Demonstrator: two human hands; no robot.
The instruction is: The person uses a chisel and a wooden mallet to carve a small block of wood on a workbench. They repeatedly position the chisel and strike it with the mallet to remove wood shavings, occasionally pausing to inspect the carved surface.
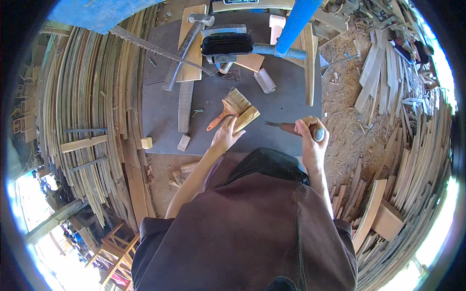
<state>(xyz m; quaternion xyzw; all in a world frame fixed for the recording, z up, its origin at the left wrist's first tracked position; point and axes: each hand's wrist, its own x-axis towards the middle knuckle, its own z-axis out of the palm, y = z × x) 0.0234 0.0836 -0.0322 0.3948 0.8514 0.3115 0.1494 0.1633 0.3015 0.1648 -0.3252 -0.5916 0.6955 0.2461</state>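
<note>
My left hand (226, 137) is closed around a short piece of pale wood (248, 119), which tilts up and to the right over the dark table (272, 109). Just beyond those fingers lies a wide paintbrush (236, 102) with an orange handle, partly overlapped by the wood. On the right, my right hand (313, 138) grips a wooden-handled chisel (285, 127). Its metal tip points left toward the wood, with a gap between the two. A few small screws or nails (197, 112) rest left of the brush.
At the far side are a hammer (201, 20), a long saw-like blade (160, 54), a black tray-like part (226, 43) and a blue post (297, 26). A wooden block (184, 142) sits near the front edge. Stacked timber (87, 121) lines the left; scrap wood (412, 165) piles up on the right.
</note>
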